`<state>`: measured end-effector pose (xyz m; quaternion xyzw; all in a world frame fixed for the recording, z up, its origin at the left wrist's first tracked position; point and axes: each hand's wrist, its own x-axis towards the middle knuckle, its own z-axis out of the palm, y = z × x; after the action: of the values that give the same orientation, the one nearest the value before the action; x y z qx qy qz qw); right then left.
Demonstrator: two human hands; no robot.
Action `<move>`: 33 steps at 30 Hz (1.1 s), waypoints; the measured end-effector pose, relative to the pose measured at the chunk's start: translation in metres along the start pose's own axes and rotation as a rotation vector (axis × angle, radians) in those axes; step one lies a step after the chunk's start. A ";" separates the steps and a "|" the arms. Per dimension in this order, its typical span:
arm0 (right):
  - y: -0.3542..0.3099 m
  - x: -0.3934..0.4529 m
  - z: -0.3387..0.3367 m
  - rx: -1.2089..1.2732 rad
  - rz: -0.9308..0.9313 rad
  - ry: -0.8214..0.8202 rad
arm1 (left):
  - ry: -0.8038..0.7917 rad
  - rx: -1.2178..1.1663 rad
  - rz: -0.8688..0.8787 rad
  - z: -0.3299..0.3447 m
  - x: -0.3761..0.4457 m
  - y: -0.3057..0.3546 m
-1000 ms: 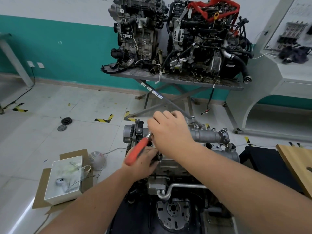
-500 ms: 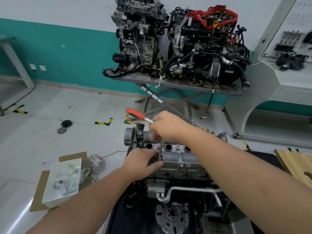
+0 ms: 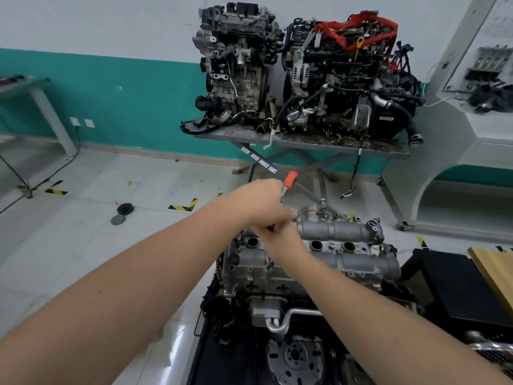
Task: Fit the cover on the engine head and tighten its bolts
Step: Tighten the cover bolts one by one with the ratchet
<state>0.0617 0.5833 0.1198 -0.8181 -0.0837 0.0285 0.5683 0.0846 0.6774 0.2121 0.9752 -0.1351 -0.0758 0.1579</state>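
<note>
**Head view: both hands over engine cover**

Left hand [image 3: 261, 202] closed around ratchet, red handle [image 3: 290, 179] poking out far side. Right hand [image 3: 280, 236] tucked beneath it; grip state hidden, cannot tell. Cover [image 3: 319, 254] seated on engine head, centre, near the floor.
</note>
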 end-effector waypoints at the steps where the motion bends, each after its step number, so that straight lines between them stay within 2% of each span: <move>1: 0.011 -0.004 -0.003 -0.155 0.020 -0.057 | 0.035 0.182 0.020 0.006 0.000 0.003; 3: 0.029 -0.006 -0.010 -0.402 0.098 -0.177 | 0.102 0.278 0.081 0.019 -0.004 0.007; 5: 0.031 -0.004 -0.014 -0.629 0.090 -0.268 | 0.207 0.347 0.198 0.030 -0.010 0.007; 7: 0.030 -0.001 -0.015 -0.709 0.087 -0.319 | 0.373 0.466 0.355 0.038 -0.012 0.005; 10: 0.018 0.005 -0.015 -0.865 0.023 -0.378 | 0.549 0.508 0.564 0.042 -0.014 0.001; 11: 0.013 0.000 -0.020 -0.936 -0.017 -0.364 | 0.606 0.485 0.616 0.045 -0.015 -0.002; 12: 0.006 -0.003 -0.010 -0.971 -0.005 -0.251 | 0.661 0.438 0.646 0.048 -0.016 -0.005; 13: -0.001 -0.001 0.007 -0.963 0.055 0.010 | 0.722 0.383 0.651 0.053 -0.017 -0.009; 14: -0.013 -0.013 0.012 -0.750 0.198 0.111 | 0.767 0.313 0.625 0.059 -0.018 -0.013; 15: -0.028 0.000 0.018 -0.352 0.254 0.069 | 0.779 0.214 0.589 0.066 -0.018 -0.016; 16: -0.032 0.003 0.033 -0.475 0.325 0.124 | 0.762 0.077 0.552 0.072 -0.018 -0.019; 17: -0.020 0.005 0.038 -0.622 0.380 0.102 | 0.716 -0.098 0.516 0.078 -0.019 -0.021; 18: -0.013 0.005 0.034 -0.744 0.440 0.023 | 0.660 -0.289 0.479 0.083 -0.020 -0.022; 19: -0.009 0.009 0.014 -0.746 0.484 -0.123 | 0.634 -0.473 0.440 0.089 -0.022 -0.020; 20: 0.005 0.013 0.020 -1.015 0.249 -0.153 | 0.640 -0.641 0.398 0.095 -0.023 -0.016; 21: 0.006 0.016 -0.004 -1.022 0.118 -0.370 | 0.646 -0.805 0.339 0.098 -0.025 -0.011; 22: 0.005 0.017 -0.015 -1.054 0.096 -0.620 | 0.636 -0.978 0.257 0.100 -0.026 -0.005; 23: 0.004 0.015 -0.021 -1.116 0.102 -0.666 | 0.601 -1.162 0.161 0.100 -0.027 0.002; 25: 0.002 0.017 -0.014 -1.181 0.114 -0.661 | 0.533 -1.442 0.026 0.099 -0.025 0.008; 29: 0.010 0.023 -0.013 -1.077 0.180 -0.605 | 0.439 -1.788 -0.024 0.090 -0.023 0.002; 31: 0.009 0.023 -0.016 -1.027 0.177 -0.551 | 0.360 -1.886 0.000 0.086 -0.022 -0.006; 33: 0.007 0.022 -0.015 -1.003 0.178 -0.592 | 0.290 -1.888 0.022 0.084 -0.022 -0.014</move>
<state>0.0864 0.5714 0.1199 -0.9480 -0.1732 0.2601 0.0599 0.0512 0.6727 0.1311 0.4441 -0.0067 -0.0302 0.8955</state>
